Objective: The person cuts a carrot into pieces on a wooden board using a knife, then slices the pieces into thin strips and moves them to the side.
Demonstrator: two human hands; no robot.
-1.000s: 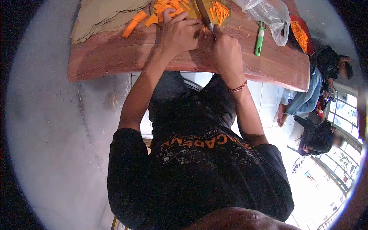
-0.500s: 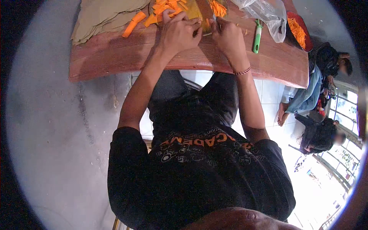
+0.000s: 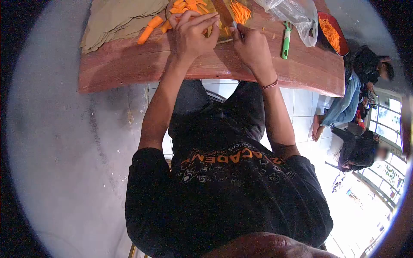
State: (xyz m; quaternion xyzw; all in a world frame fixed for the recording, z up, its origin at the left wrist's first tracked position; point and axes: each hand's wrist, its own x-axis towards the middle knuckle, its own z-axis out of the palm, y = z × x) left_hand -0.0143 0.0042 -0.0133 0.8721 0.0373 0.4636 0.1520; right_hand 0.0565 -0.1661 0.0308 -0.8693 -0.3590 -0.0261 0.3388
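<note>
My right hand (image 3: 254,46) is closed around the handle of a knife (image 3: 222,11), whose blade points up and left over a round cutting board (image 3: 224,39). My left hand (image 3: 193,34) is over the board's left part, fingers apart and reaching toward the blade; nothing shows in its grip. Cut carrot pieces (image 3: 189,6) lie just beyond its fingers. Thin carrot strips (image 3: 240,12) are heaped on the board, right of the blade. What lies under my left palm is hidden.
Carrot chunks (image 3: 150,30) lie left of the board, near brown sheets (image 3: 120,21). To the right are a green-handled peeler (image 3: 286,42), a clear plastic bag (image 3: 301,19) and a red-rimmed tray (image 3: 342,46) of carrot strips. Other people (image 3: 359,148) sit at the far right.
My left hand has opened and shifted slightly left. The knife in my right hand has turned, so its blade now shows between the carrot pieces and the strips.
</note>
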